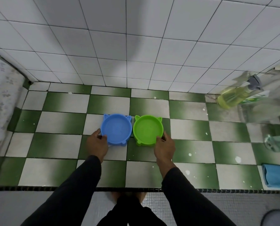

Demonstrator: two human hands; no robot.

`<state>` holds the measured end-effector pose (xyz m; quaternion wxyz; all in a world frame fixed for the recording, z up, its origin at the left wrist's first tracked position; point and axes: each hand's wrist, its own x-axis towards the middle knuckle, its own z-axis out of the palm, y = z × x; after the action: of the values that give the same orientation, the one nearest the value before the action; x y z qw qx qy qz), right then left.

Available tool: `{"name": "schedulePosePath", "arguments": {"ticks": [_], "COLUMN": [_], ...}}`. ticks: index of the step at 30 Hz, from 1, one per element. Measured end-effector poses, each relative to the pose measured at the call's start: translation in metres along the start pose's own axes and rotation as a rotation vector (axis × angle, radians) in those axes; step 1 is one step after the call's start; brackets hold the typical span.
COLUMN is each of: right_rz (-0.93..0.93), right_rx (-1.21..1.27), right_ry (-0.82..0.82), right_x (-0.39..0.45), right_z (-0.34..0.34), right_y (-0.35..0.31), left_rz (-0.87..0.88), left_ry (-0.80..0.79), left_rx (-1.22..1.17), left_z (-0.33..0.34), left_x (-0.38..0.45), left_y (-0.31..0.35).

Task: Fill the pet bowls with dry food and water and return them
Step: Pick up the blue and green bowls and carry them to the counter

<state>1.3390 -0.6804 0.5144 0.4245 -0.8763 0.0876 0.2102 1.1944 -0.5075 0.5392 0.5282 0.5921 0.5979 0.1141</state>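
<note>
**tile_watcher:** ok so nearest the camera, what's going on with the arms?

**bowlcheck:** both reach straight forward in black sleeves [80, 185], out over the edge of the checkered green-and-white tiled surface [54, 170]. The left hand [97, 143] is knuckles-up, thumb hooked over the near-left rim of the blue cat-ear bowl [116, 128], fingers round the outside, so it's gripping it. The right hand [164, 148] does the mirror thing on the near-right rim of the green cat-ear bowl [147, 130].

**tile_watcher:** and the bowls themselves?

**bowlcheck:** side by side mid-surface, just about touching, ears pointing at the wall. Both look empty, though I can't rule out a bit of water in them.

**tile_watcher:** anything further out?

**bowlcheck:** a folded blue cloth [277, 176] near the right edge, then a blurry spray bottle of yellow liquid [233, 96] at the far right. White wall tiles [136, 38] at the back.
</note>
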Motion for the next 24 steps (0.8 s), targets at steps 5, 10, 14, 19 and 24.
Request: {"name": "schedulePosePath", "arguments": {"ticks": [5,10,14,19,24], "right_rz": [-0.035,-0.096,-0.195,-0.328,-0.510], "right_rx": [-0.058,-0.104,-0.234,-0.463,-0.717], "right_ry": [-0.048,-0.102,-0.177,-0.274,-0.300], "right_x": [0.000,-0.009,-0.019,-0.032,-0.038], "right_z": [-0.002,-0.015,-0.029,-0.051,-0.071], "right_y": [0.005,0.000,-0.007,-0.014,-0.028], "left_rz": [0.043,0.024,0.019,0.150,0.303], "left_ry": [-0.035,-0.035,-0.051,-0.107,-0.128], "left_rx": [0.079,0.142,0.249,0.491,0.895], "left_z": [-0.002,-0.005,-0.013,-0.034,-0.058], "left_x": [-0.003,-0.013,-0.025,-0.043,-0.051], "left_y": [0.000,0.011,0.015,0.027,0.031]}}
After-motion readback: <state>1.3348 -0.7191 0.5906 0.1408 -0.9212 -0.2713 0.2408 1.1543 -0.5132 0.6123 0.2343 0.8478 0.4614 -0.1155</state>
